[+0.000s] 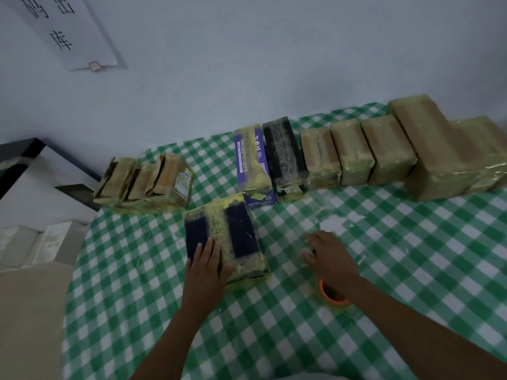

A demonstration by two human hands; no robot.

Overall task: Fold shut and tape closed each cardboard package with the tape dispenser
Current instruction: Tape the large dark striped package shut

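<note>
- head view: the left hand [205,266] lies flat, fingers straight and together, on the near end of the dark package [238,229]. judging by the pose, it pins the package so it won't slide while tape is fetched.
- the dark package lies flat in the left half of the table [384,256], between the far edge and the near edge. it is navy and shut, with a rough yellowish tape band down its middle and across its near end.
- the right hand [329,259] reaches forward over the tape dispenser [333,298], whose orange ring shows under the wrist. it lies just right of the package, probably for the next strip. i cannot tell whether the fingers grip it or only rest on it.
- a row of packages [351,152] wrapped in tape stands along the far edge, apparently finished.
- open packages [145,179] with flaps up sit at the far left corner, apparently waiting.
</note>
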